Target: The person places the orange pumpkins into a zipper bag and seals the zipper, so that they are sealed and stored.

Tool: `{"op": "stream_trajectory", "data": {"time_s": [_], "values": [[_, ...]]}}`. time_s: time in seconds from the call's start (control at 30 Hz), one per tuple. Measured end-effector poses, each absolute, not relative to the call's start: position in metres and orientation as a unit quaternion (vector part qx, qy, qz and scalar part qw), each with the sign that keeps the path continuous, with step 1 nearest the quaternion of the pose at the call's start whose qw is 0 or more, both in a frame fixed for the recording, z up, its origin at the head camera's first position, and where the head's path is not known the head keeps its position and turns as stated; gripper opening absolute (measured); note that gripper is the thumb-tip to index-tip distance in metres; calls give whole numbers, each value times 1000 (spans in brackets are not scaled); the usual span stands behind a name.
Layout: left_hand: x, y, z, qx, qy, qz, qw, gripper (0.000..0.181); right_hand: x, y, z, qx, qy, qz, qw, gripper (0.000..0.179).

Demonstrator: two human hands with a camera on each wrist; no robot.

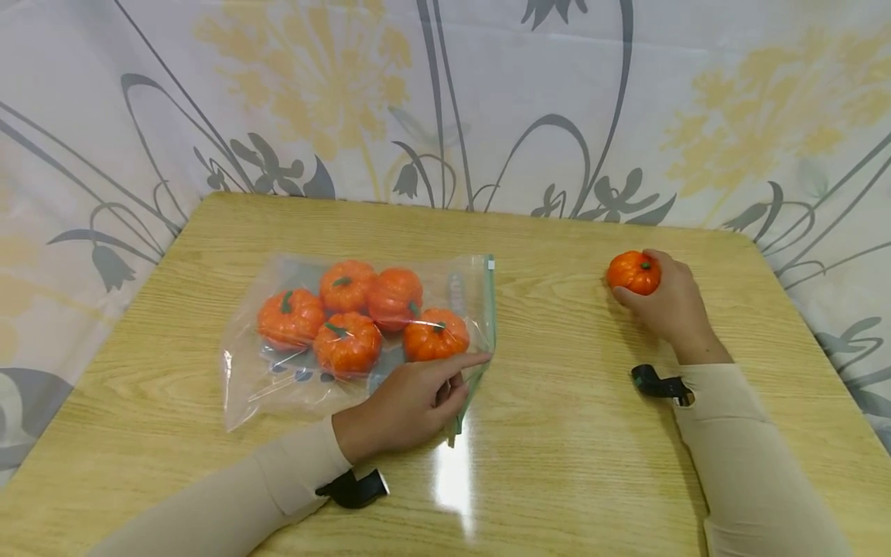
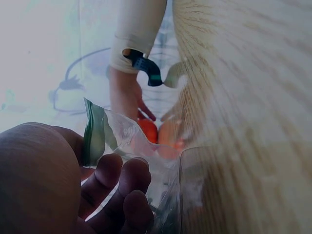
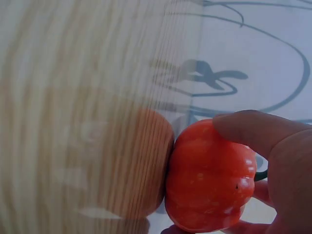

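Note:
A small orange pumpkin [image 1: 632, 274] with a green stem sits on the right of the table. My right hand [image 1: 671, 305] grips it, thumb on the near side and fingers round the far side; the right wrist view shows the pumpkin [image 3: 209, 178] against the tabletop. To the left lies a clear zip bag [image 1: 250, 387] with several like pumpkins [image 1: 348, 344] inside. My left hand [image 1: 418, 398] pinches the bag's green-edged opening [image 1: 490, 309] near its lower corner. In the left wrist view the green strip [image 2: 95, 134] runs between thumb and fingers.
Both hands work over a wood-grain table [image 1: 557, 433] with a glossy surface. Behind it and at its sides hangs a pale curtain [image 1: 487, 100] with grey and yellow flowers. Black camera mounts [image 1: 355, 489] sit at both wrists.

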State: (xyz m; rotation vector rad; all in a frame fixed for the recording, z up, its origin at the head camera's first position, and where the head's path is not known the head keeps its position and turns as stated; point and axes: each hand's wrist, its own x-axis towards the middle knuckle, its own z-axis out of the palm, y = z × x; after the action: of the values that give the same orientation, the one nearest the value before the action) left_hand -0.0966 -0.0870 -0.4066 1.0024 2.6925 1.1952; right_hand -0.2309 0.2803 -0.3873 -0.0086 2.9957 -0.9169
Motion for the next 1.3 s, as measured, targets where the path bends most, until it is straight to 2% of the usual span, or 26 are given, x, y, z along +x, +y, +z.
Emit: {"op": "stream_trajectory", "data": {"time_s": [1.3], "values": [[-97, -87, -408, 323, 867, 378, 18, 43, -218, 241, -382, -75, 960, -266, 52, 79]]}}
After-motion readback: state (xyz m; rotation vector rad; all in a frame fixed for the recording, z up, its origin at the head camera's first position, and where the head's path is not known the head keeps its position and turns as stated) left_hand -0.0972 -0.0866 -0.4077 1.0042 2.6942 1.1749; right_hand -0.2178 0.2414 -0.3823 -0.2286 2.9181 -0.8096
